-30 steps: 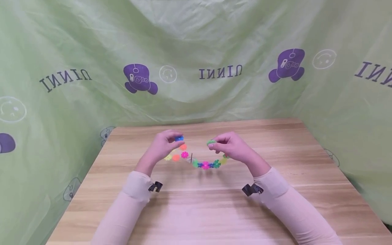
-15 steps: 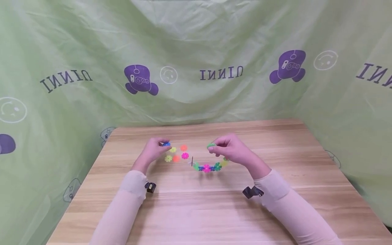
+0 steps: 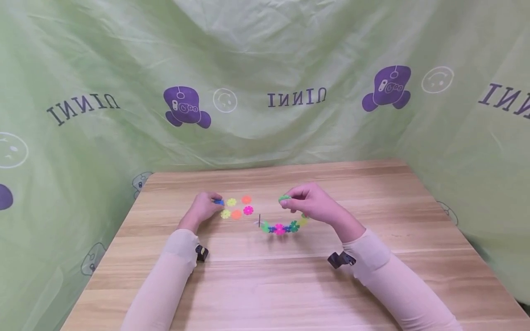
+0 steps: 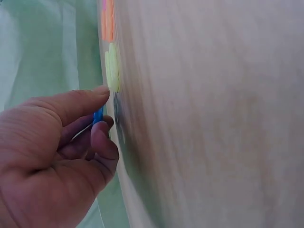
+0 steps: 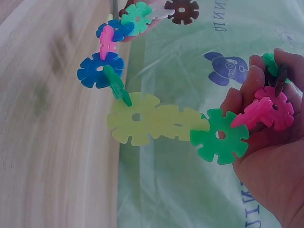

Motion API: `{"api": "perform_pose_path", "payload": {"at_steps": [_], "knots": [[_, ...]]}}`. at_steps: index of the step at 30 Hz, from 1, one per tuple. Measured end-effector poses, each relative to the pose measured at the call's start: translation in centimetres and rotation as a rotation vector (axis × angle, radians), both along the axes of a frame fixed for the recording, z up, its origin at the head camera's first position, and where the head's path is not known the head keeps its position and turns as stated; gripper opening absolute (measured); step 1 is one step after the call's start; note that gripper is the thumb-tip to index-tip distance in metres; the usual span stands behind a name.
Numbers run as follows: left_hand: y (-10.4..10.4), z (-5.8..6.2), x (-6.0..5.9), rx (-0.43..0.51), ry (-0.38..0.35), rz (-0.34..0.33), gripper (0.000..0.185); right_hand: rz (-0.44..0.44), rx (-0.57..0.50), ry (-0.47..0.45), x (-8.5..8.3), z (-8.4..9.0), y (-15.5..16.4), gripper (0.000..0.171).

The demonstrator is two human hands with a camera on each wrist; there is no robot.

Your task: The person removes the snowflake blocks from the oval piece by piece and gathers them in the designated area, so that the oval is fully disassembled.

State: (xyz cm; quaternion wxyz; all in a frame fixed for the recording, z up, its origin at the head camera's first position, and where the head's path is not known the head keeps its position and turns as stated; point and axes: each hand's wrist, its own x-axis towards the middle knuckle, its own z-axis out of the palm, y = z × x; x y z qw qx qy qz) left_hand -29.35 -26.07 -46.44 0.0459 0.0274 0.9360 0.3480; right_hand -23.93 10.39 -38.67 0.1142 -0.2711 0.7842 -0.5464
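My left hand pinches a blue snowflake disc low over the table, at the left end of a group of loose discs. In the left wrist view the blue disc's edge shows between thumb and fingers, close above the tabletop. With thumb and fingertips, my right hand grips a green piece at one end of a chain of interlocked snowflake discs. The chain hangs in a curve, in yellow, green, blue and pink, with a clear and a dark brown disc at its far end. Fingers hide part of the held end.
Beside my left hand lie loose discs: yellow, orange and pink among them. They rest on a wood-grain table. A green printed curtain encloses the table's back and sides.
My left hand has moved left and down with the blue disc, away from the middle and to the left of the loose discs. My right hand and the chain have lowered slightly.
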Motion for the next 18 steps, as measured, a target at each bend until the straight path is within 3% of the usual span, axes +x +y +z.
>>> {"api": "perform_pose_path", "payload": {"at_steps": [7, 18], "knots": [[-0.06, 0.18, 0.15, -0.033, -0.018, -0.018, 0.042, 0.003, 0.005, -0.006, 0.10, 0.07, -0.20, 0.015], [-0.10, 0.39, 0.59, -0.001, -0.041, -0.005, 0.042, 0.018, 0.009, 0.003, 0.22, 0.17, -0.38, 0.015]]}}
